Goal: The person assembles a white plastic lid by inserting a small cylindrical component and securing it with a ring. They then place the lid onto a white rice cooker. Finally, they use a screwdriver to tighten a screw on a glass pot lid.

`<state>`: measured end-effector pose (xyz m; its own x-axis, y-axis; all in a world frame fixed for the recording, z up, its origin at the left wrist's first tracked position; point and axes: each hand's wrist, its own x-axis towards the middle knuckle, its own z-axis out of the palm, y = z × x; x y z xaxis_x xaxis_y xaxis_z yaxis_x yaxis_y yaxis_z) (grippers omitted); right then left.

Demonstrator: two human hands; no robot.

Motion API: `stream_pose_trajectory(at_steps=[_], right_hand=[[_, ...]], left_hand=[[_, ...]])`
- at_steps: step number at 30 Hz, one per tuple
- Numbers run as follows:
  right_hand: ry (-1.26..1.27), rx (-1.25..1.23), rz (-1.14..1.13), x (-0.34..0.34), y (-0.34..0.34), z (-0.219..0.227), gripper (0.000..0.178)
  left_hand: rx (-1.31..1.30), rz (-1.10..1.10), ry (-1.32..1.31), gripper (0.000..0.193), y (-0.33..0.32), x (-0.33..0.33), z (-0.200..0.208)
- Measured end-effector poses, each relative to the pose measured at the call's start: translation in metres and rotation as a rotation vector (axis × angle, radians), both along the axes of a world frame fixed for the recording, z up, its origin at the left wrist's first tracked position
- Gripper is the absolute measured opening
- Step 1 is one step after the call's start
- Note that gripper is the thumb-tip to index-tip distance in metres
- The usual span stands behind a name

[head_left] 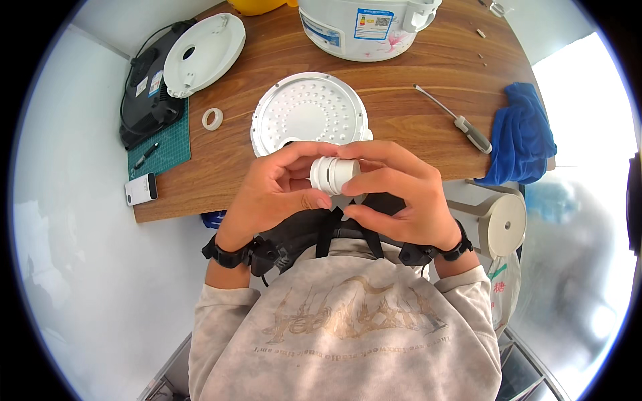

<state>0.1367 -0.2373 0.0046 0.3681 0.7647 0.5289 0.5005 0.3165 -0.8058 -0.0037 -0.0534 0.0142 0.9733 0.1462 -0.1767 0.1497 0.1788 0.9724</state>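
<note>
Between my two hands is a small white plastic cylinder with ridged rings and a dark slot in its side, lying on its side in the air. My left hand grips its ringed end, thumb below and fingers curled behind. On its smooth end are the fingertips of my right hand, its thumb held apart lower down. Just beyond my hands, a round metal inner lid with a dimpled face and pale rim rests on the table, its near edge partly hidden by my fingers.
On the wooden table stand a white rice cooker, a white cover leaning on a black appliance, a white ring, a screwdriver and a blue cloth. A power bank lies by the green mat. A stool stands right.
</note>
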Motion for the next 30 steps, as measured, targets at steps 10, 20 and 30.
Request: stream_pose_trajectory(at_steps=[10,20,30], right_hand=[[0.063,-0.037,0.003,-0.002,-0.003,-0.001,0.04],[0.008,0.037,0.007,-0.001,-0.001,-0.004,0.035],[-0.02,0.022,-0.009,0.002,-0.002,-0.003,0.038]], left_hand=[[0.063,0.043,0.018,0.071,-0.001,0.001,0.008],[0.049,0.007,-0.019,0.06,0.0,-0.001,0.004],[0.033,0.045,-0.006,0.068,-0.004,0.001,0.01]])
